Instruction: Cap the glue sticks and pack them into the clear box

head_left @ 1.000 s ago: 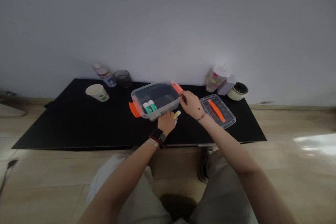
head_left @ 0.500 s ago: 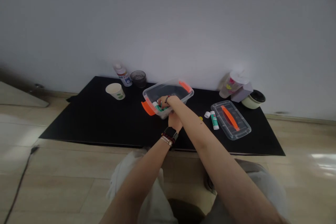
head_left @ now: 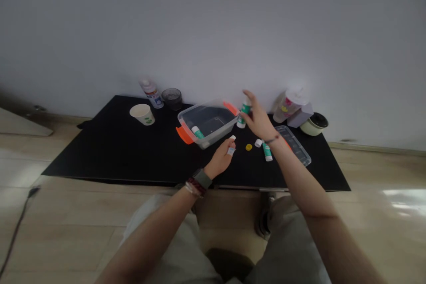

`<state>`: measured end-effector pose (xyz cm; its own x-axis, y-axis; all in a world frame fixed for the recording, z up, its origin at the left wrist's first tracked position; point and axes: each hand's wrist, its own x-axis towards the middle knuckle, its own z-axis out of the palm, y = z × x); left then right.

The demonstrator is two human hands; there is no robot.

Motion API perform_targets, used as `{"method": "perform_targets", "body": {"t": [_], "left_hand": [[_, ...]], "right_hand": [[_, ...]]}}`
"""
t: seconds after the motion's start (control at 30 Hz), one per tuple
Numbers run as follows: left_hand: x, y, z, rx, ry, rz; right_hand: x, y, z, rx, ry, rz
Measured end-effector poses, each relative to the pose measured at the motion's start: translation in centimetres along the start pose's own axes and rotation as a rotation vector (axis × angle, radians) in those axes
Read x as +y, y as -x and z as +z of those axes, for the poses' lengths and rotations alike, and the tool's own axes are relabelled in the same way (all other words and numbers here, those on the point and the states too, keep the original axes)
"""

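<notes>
My right hand [head_left: 259, 120] is raised at the right end of the clear plastic box [head_left: 218, 135], its thumb and fingers around a green-and-white glue stick [head_left: 245, 108]. Left of it, my left hand [head_left: 219, 158] is closed in front of the box on a small white item with a pale blue label [head_left: 230, 151], mostly covered by the fingers. Inside the open box, another glue stick [head_left: 197, 132] lies at the left end. On the table, a third glue stick [head_left: 267, 152] lies by a white cap [head_left: 258, 143] and a yellow round cap [head_left: 249, 147].
My right forearm partly covers the clear lid [head_left: 301, 148]. Behind it stand a lidded plastic cup [head_left: 286, 107], a purple box [head_left: 300, 115] and a pale pot [head_left: 313, 128]. A paper cup [head_left: 142, 114], a spray can [head_left: 153, 95] and a dark glass bowl [head_left: 172, 98] stand left.
Both hands have come out of or away from the box. My right hand has moved right and up with a glue stick; my left hand now shows a white item in its fingers.
</notes>
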<state>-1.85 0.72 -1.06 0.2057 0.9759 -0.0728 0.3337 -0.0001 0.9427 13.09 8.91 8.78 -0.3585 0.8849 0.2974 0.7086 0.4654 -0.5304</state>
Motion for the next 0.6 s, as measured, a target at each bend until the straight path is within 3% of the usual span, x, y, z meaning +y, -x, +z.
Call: {"method": "perform_targets", "body": {"t": [0.1, 0.23, 0.43, 0.6], "left_hand": [[0.6, 1.6, 0.2, -0.031, 0.313, -0.091], [1.7, 3.9, 1.4, -0.351, 0.484, -0.265], [1.5, 6.1, 3.1, -0.483, 0.416, -0.364], [2.8, 6.1, 2.3, -0.601, 0.486, -0.335]], "right_hand": [[1.8, 6.1, -0.3, -0.059, -0.358, 0.139], [2.5, 11.2, 2.7, -0.154, -0.555, 0.291], [3.0, 12.9, 4.1, -0.301, -0.587, 0.402], [2.6, 13.2, 3.4, -0.312, -0.686, 0.373]]}}
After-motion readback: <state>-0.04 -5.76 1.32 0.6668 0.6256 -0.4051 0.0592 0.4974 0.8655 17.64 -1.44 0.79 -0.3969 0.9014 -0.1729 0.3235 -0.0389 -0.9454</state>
